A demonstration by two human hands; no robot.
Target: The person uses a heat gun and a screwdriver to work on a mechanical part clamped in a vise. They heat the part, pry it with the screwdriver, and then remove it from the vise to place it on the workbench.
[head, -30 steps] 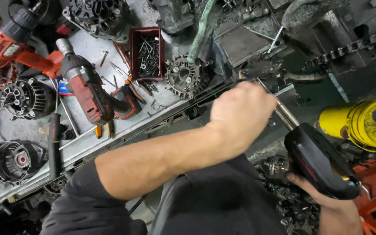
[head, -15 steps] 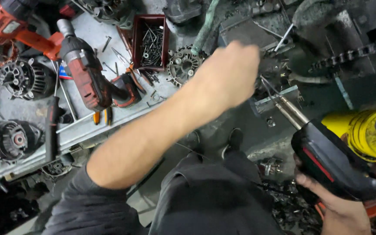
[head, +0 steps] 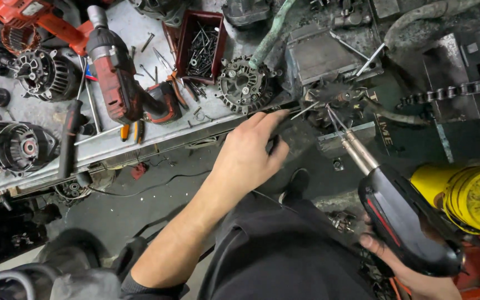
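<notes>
— What did each hand have at that moment?

— The right hand (head: 412, 278) was wrapped around the grip of a black soldering gun (head: 404, 222), with its long metal tip aimed up at a dark toothed alternator part (head: 334, 97) that sat at the edge of the grey workbench (head: 123, 147). The left hand (head: 251, 153) was narrowed to a pinch on a thin strand of wire (head: 304, 111), feeding its end toward the same spot.

— How close were the tip and the wire?

— Nearly meeting on the part; I could not tell whether either actually touched it.

— What would have made that joint go well?

— In my judgement, letting the tip heat the terminal rather than the wire, and holding the strand steady against the heated metal. The pinching fingers sat well back from the tip, which seemed sensible.

— Anything nearby to mind?

— A round alternator housing (head: 243, 86) lay just left of the part, a red tray of screws (head: 201, 44) behind it, and a red cordless drill (head: 120, 83) farther left. None crowded the hands.
</notes>
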